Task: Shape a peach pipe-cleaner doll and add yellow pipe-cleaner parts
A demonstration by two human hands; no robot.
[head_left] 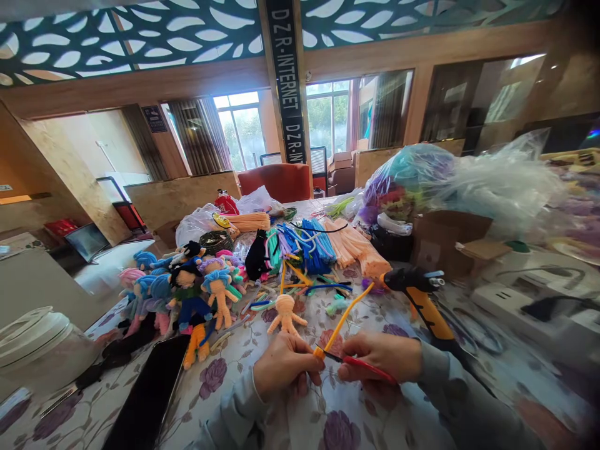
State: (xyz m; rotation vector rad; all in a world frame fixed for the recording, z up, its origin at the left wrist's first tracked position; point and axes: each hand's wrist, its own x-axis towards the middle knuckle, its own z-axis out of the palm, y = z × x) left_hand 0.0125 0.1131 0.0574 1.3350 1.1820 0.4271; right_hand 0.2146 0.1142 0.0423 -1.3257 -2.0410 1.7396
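Left hand (291, 367): pinching 1 yellow stem (347, 319), in front of the peach doll (285, 314).
Right hand (377, 357): gripping 1 red-handled cutter (380, 373), right of the doll.
Stem: I think I'm snipping; it needs holding still.

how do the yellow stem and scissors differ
The stem is yellow; the scissors have a red handle. The left hand pinches the stem; the right hand grips the scissors. The stem slants up to the right, while the scissors point toward the left hand. Both are hand-held.
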